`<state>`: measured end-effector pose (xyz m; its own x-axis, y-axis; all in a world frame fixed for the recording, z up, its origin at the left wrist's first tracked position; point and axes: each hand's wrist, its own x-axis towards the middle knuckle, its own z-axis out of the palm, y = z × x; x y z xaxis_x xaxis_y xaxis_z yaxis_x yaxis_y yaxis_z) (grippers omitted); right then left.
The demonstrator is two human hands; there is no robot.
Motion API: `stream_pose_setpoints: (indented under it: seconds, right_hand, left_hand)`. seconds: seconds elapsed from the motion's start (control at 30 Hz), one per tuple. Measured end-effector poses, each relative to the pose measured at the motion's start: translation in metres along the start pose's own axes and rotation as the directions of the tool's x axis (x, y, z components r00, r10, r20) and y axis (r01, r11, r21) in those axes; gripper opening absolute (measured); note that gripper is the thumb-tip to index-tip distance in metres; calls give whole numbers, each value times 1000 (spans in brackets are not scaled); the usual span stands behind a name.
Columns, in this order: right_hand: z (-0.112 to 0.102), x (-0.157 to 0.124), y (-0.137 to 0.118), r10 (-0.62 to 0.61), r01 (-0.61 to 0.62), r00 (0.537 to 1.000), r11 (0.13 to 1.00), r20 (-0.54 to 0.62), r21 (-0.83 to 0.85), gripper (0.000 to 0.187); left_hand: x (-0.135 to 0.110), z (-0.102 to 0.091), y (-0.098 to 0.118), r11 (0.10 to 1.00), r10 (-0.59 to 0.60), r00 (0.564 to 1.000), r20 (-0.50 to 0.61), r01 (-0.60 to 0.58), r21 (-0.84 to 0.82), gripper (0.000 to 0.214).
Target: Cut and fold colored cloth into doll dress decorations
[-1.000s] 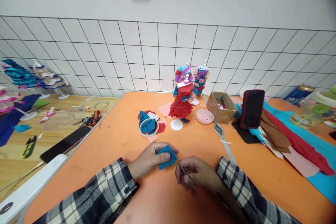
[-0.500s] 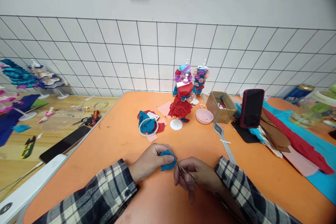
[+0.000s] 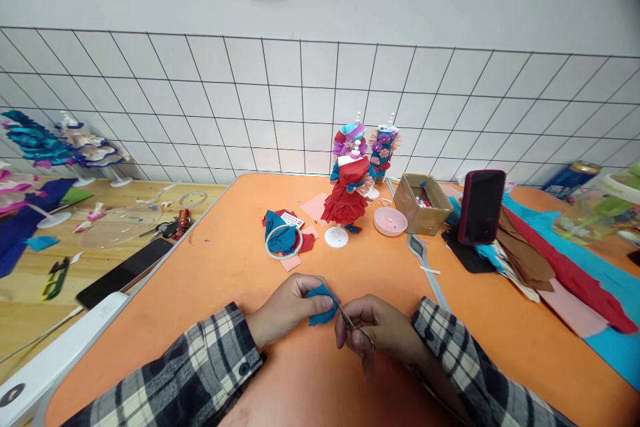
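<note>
Pinched between the thumb and fingers of my left hand [image 3: 293, 307] is a small piece of blue crepe paper or cloth [image 3: 318, 315]; I cannot tell which material. My right hand [image 3: 377, 327] grips small metal scissors [image 3: 349, 319], with a finger loop showing near the palm. Their blades point up and left and meet the right edge of the blue piece. Part of that piece is hidden behind my left thumb. Beyond my hands, a small dress form in a ruffled red dress [image 3: 345, 203] stands on a round white base [image 3: 337, 237].
Left of the dress form lie blue and red scraps with a white ring [image 3: 269, 248]. To its right are a pink dish [image 3: 390, 221], a cardboard box [image 3: 425, 213], a grey strap-like item [image 3: 435, 283] and a propped phone [image 3: 481, 207]. Coloured sheets [image 3: 575, 280] cover the right side.
The scissor blades look closer together at the blue piece's edge, and the right fingers have drawn in a little. My left hand keeps its hold almost unmoved.
</note>
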<state>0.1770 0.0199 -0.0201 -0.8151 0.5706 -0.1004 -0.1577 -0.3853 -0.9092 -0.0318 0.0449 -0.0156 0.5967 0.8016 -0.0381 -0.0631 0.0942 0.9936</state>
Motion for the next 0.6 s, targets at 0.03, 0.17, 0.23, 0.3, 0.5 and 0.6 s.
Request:
stream_pose_setpoints:
  seconds: [0.03, 0.17, 0.23, 0.3, 0.5, 0.6]
  right_hand:
    - [0, 0, -1, -4, 4, 1000, 1000, -12, 0, 37]
    - [1, 0, -1, -9, 9, 1000, 1000, -24, -7, 38]
    - [0, 0, 0, -3, 3, 1000, 1000, -26, -22, 38]
    - [0, 1, 2, 14, -15, 1000, 999, -17, -36, 41]
    - [1, 1, 4, 50, -50, 999, 998, -11, -38, 50]
    - [1, 0, 4, 25, -26, 999, 999, -23, -35, 45]
  left_hand:
    - [-1, 1, 1, 999, -14, 999, -29, 12, -52, 39]
    - [-2, 5, 6, 968, -26, 994, -107, -2, -253, 45]
    - [-1, 5, 7, 967, 1, 991, -135, -35, -251, 36]
    - [1, 5, 5, 975, 14, 987, -160, -49, -216, 29]
    - [2, 4, -2, 993, -33, 995, -92, 22, -118, 34]
    - [1, 4, -4, 994, -29, 995, -91, 19, -107, 35]
